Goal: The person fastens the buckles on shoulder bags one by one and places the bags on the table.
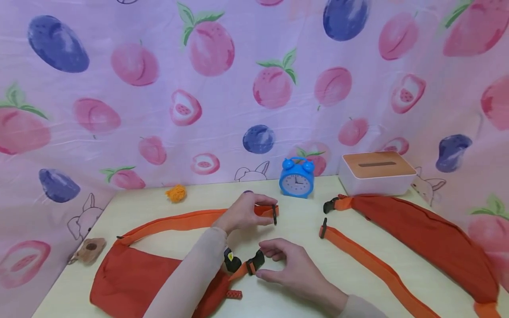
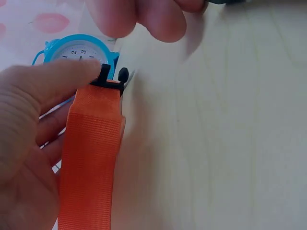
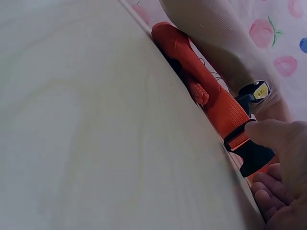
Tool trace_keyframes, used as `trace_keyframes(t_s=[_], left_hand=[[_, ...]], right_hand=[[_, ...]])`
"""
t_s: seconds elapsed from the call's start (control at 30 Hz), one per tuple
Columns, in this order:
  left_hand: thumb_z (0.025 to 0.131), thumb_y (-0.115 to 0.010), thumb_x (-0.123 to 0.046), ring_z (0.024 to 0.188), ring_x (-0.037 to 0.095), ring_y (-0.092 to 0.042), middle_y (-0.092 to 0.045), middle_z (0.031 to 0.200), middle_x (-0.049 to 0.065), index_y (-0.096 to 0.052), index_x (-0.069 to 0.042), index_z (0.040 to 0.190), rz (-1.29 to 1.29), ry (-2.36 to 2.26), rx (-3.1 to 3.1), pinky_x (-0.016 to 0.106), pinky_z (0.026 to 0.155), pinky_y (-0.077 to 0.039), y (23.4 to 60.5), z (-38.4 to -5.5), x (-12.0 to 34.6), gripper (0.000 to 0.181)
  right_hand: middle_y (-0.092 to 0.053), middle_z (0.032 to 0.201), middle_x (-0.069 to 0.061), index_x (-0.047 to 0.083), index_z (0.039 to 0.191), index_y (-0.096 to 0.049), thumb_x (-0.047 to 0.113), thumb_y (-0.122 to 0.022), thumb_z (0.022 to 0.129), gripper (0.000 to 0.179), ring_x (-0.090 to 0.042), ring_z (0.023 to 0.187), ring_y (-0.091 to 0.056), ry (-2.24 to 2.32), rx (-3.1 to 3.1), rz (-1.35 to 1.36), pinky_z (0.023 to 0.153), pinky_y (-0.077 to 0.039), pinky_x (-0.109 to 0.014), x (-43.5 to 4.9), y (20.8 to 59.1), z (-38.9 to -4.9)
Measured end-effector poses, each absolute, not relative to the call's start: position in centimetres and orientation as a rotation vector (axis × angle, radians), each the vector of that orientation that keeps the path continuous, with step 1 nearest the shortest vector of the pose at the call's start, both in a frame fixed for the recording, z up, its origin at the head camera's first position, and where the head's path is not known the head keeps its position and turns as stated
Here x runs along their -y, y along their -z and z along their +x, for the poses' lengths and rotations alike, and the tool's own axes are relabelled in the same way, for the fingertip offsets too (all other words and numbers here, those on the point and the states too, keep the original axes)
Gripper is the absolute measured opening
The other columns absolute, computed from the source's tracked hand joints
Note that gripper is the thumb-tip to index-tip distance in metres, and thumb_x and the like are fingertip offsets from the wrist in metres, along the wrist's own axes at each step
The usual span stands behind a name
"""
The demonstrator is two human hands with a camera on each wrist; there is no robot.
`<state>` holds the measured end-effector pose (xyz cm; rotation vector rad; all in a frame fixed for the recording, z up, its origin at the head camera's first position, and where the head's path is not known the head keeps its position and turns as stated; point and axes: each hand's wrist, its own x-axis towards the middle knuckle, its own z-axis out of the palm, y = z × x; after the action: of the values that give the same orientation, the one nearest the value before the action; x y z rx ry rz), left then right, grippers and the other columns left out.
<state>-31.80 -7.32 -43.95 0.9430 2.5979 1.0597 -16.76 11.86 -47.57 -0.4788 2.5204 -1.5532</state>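
Note:
My left hand (image 1: pixel 245 213) holds the end of an orange webbing strap (image 2: pixel 91 158), its thumb at the black prong buckle half (image 1: pixel 274 214) and its fingers behind the webbing. That strap loops from a red waist bag (image 1: pixel 133 276) lying on the left, partly hidden under my left forearm. From the same bag's near side comes a short strap with a black socket buckle half (image 1: pixel 256 261). My right hand (image 1: pixel 296 267) pinches this socket half, thumb on its near edge and forefinger at its far edge. The two buckle halves are apart.
A second red waist bag (image 1: pixel 429 238) lies at right, with its own unjoined buckle (image 1: pixel 330 205) and strap (image 1: pixel 377 265). Along the back stand a blue alarm clock (image 1: pixel 296 179) and a tissue box (image 1: pixel 377 174). At left are a yellow ball (image 1: pixel 176 193) and a brown flower-shaped piece (image 1: pixel 90 251).

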Motion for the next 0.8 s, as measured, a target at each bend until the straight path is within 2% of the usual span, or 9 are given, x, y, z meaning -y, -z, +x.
trace_keyframes(t_s=[0.1,0.23,0.37,0.47,0.63,0.8], left_hand=[[0.097,-0.088,-0.016,0.135,0.026,-0.066,-0.078,0.139,0.0,-0.075,-0.013,0.146,0.917,-1.054,-2.631,0.051,0.121,-0.049,44.15,-31.79,7.14,0.05],[0.098,-0.086,-0.014,0.13,0.023,-0.068,-0.08,0.132,-0.004,-0.078,-0.017,0.141,0.856,-1.071,-2.658,0.045,0.114,-0.055,44.44,-31.83,6.97,0.043],[0.098,-0.086,-0.013,0.12,0.02,-0.072,-0.082,0.121,-0.008,-0.082,-0.02,0.133,0.815,-1.124,-2.648,0.035,0.094,-0.064,44.57,-31.78,6.81,0.036],[0.096,-0.088,-0.011,0.111,0.018,-0.073,-0.083,0.113,-0.008,-0.084,-0.02,0.125,0.823,-1.165,-2.636,0.031,0.08,-0.066,44.58,-31.73,6.77,0.03],[0.093,-0.092,-0.011,0.097,0.016,-0.074,-0.081,0.1,-0.009,-0.084,-0.02,0.108,0.867,-1.195,-2.623,0.028,0.075,-0.065,44.71,-31.86,6.73,0.019],[0.093,-0.092,-0.01,0.092,0.016,-0.071,-0.079,0.095,-0.009,-0.08,-0.02,0.099,0.887,-1.19,-2.606,0.029,0.075,-0.064,44.5,-31.79,6.87,0.017]], right_hand=[[-0.076,0.127,0.009,0.018,0.138,-0.076,0.038,-0.096,0.09,0.056,-0.016,0.115,-0.07,1.511,-2.561,-0.48,0.102,-0.06,-0.029,-11.71,47.6,-16.83],[-0.076,0.124,0.012,0.02,0.134,-0.079,0.038,-0.096,0.09,0.05,-0.014,0.114,-0.07,1.489,-2.598,-0.516,0.1,-0.059,-0.029,-11.49,47.61,-16.85],[-0.075,0.117,0.015,0.023,0.126,-0.082,0.034,-0.095,0.091,0.039,-0.013,0.112,-0.071,1.491,-2.617,-0.558,0.099,-0.059,-0.03,-11.41,47.65,-16.84],[-0.073,0.113,0.017,0.026,0.118,-0.083,0.031,-0.095,0.092,0.029,-0.012,0.11,-0.07,1.497,-2.613,-0.57,0.098,-0.058,-0.031,-11.39,47.7,-16.85],[-0.072,0.11,0.017,0.028,0.112,-0.083,0.028,-0.094,0.093,0.022,-0.013,0.108,-0.069,1.523,-2.589,-0.58,0.098,-0.058,-0.03,-11.46,47.84,-16.91],[-0.077,0.112,0.015,0.026,0.117,-0.081,0.024,-0.087,0.099,0.019,-0.015,0.105,-0.071,1.583,-2.469,-0.555,0.097,-0.058,-0.027,-11.8,47.79,-17.22]])
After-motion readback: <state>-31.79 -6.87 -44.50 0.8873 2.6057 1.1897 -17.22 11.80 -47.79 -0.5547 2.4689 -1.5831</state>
